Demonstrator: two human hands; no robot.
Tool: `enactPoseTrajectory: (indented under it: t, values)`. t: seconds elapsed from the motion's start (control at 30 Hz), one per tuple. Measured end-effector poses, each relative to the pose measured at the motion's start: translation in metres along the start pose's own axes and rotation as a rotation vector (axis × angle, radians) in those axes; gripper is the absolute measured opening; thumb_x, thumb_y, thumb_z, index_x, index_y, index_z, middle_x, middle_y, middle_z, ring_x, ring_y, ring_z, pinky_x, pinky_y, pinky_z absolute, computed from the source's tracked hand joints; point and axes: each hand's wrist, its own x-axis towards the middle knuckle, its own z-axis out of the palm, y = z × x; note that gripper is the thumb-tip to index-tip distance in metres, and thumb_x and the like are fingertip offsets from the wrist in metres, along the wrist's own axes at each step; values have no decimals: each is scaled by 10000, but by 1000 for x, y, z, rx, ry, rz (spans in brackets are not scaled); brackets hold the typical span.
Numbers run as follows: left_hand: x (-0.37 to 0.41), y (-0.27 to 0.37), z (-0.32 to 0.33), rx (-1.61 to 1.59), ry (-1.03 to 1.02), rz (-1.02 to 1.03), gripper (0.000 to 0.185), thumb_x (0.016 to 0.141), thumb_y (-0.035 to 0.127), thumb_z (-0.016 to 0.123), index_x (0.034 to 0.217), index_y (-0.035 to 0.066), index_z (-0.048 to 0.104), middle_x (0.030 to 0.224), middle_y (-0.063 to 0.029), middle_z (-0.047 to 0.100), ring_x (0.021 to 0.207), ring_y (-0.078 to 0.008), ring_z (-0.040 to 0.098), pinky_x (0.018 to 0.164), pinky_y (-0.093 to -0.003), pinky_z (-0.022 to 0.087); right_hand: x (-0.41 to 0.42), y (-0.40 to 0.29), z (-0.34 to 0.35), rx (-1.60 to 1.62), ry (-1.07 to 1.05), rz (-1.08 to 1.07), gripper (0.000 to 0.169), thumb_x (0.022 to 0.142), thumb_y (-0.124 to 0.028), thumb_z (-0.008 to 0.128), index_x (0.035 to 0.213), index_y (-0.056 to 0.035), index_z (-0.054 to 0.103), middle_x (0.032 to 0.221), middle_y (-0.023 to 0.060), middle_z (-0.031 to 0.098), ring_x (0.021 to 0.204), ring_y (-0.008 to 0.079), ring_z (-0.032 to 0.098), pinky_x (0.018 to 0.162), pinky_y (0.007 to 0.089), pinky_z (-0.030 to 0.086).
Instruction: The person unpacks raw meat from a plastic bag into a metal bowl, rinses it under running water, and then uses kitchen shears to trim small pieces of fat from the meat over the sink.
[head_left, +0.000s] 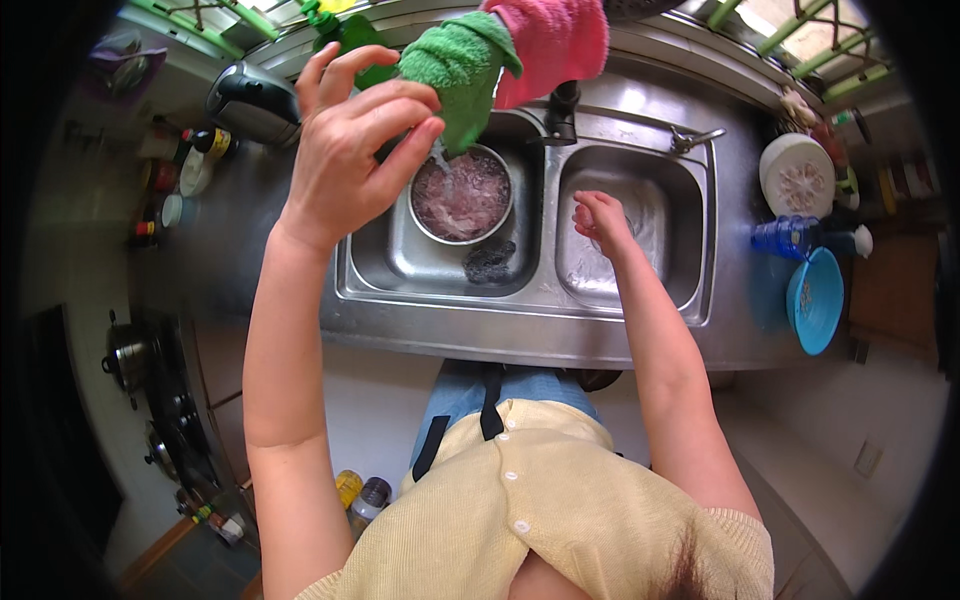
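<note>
My left hand (356, 142) is raised over the left basin (397, 262), its fingers bent and apart with nothing visible between them. The fingertips are beside a green cloth (457, 67), close enough that I cannot tell whether they touch it. Below, water (444, 161) runs into a round metal pot (507, 214) with pinkish, meat-like pieces (461, 196) under the water. My right hand (602, 223) is low in the right basin (656, 187), fingers curled near the drain; whether it grips anything is hidden.
A pink cloth (555, 45) hangs beside the green one, near a black tap part (562, 112). A dark mesh-like item (489, 262) lies in front of the pot. An electric kettle (255, 105) stands left; a blue bowl (816, 300) and white colander-like dish (797, 175) are right.
</note>
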Motion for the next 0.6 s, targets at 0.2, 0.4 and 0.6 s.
enactPoseTrajectory:
  t: [0.2,0.4,0.6]
  values:
    - [2,-10,15,-63,141,-121,98,820,204,704,762,127,688,846,32,695,1067,-209,571,1077,-438,207,13,-43,51,-125,-114,-186,212,859,-85,604,1064,-45,635,741,6,604,630,98,582,556,232,454]
    - [-36,29,23,-181,463,-261,90,842,28,600,888,49,675,927,-81,699,1011,-248,608,995,-395,373,14,-54,36,-62,-103,-88,375,819,37,537,1193,12,561,1049,77,608,854,181,650,700,285,547]
    - [-144,91,164,-1421,244,-1597,236,912,171,554,1105,45,605,995,-129,668,915,-236,633,806,-325,512,-23,-45,59,20,-255,-253,394,833,55,531,1226,31,509,1124,128,612,989,224,638,815,324,547]
